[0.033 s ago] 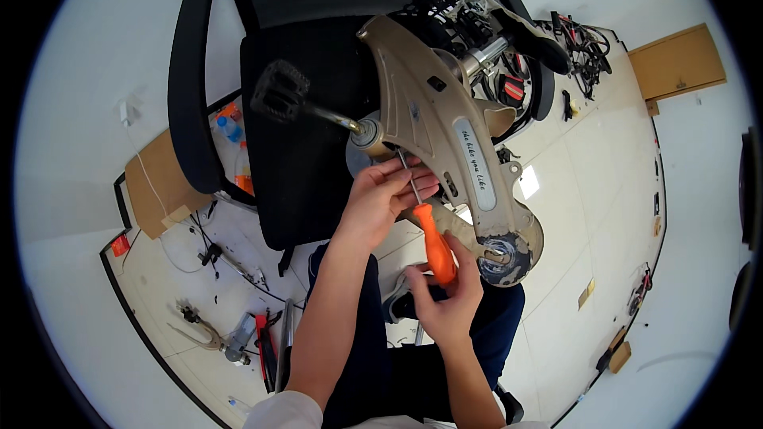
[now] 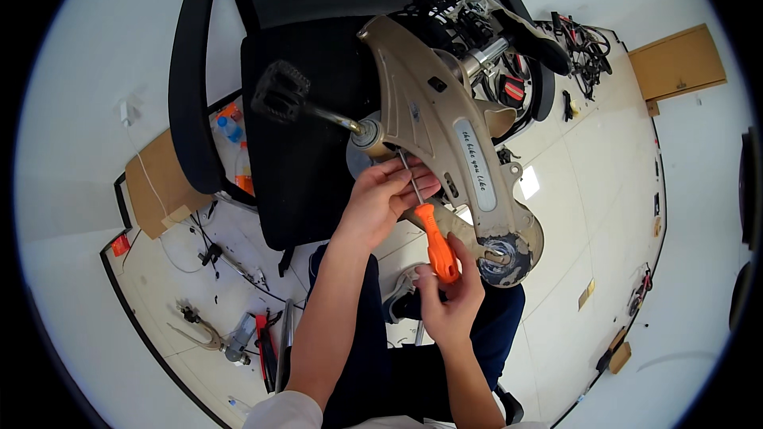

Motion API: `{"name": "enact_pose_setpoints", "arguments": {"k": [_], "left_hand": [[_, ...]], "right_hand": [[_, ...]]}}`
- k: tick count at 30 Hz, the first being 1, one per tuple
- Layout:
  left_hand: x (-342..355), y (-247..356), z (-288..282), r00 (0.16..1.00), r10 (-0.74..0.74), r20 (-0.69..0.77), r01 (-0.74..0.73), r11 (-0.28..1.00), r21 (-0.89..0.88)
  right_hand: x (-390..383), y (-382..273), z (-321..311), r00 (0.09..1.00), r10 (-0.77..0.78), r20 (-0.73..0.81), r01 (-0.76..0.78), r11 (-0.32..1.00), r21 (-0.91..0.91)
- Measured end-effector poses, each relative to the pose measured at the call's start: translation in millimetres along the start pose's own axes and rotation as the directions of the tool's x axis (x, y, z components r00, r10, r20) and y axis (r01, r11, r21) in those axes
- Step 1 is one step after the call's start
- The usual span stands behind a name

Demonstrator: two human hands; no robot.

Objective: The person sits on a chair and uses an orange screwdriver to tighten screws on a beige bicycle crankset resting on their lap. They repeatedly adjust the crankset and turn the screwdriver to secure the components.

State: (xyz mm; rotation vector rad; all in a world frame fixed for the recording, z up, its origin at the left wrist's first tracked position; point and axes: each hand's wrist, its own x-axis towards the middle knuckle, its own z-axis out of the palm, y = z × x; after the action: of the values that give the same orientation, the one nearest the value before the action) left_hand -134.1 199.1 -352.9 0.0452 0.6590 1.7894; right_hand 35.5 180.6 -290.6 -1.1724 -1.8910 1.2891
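Note:
A tan bicycle frame (image 2: 429, 103) rests on the black chair seat, its lower end hanging past the seat's front edge. On its left side, a crank arm (image 2: 332, 117) carries a black pedal (image 2: 280, 90). My left hand (image 2: 380, 200) pinches the metal shaft of a screwdriver with an orange handle (image 2: 439, 246), its fingers stretched out behind the shaft. The shaft points up to the frame's underside beside the crank housing (image 2: 369, 133); its tip is hidden there. At the handle's lower end, the thumb and fingers of my right hand (image 2: 451, 306) hold it loosely.
Behind the frame, cables and black parts (image 2: 469, 12) crowd the seat's right side. On the floor lie a metal fork part (image 2: 208, 337) and red-handled cutters (image 2: 264, 349) at left, and a heap of bike parts (image 2: 588, 52) at far right. Cardboard (image 2: 163, 183) leans by the left wall.
The orange handle has turned slightly and the fingers of my right hand have shifted a little around its end. My left hand and the bicycle frame look unmoved.

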Motion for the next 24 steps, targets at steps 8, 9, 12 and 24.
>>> {"name": "enact_pose_setpoints", "arguments": {"k": [8, 9, 12, 24], "left_hand": [[-3, 0, 2, 0.999, -0.014, -0.029, 0.013, 0.999, -0.039], [-3, -1, 0, 0.998, -0.013, -0.060, 0.013, 1.000, -0.013], [-1, -1, 1, 0.987, -0.018, -0.159, 0.026, 0.999, 0.047], [-2, 2, 2, 0.968, -0.027, -0.250, 0.053, 0.994, 0.099]], "right_hand": [[6, -7, -1, 0.998, -0.069, -0.012, 0.066, 0.983, -0.173], [8, -14, 0, 0.988, 0.155, -0.011, -0.154, 0.986, 0.061], [12, -23, -1, 0.838, 0.516, 0.176, -0.536, 0.717, 0.446], [3, -11, 11, 0.992, -0.110, 0.059, 0.124, 0.917, -0.378]]}}
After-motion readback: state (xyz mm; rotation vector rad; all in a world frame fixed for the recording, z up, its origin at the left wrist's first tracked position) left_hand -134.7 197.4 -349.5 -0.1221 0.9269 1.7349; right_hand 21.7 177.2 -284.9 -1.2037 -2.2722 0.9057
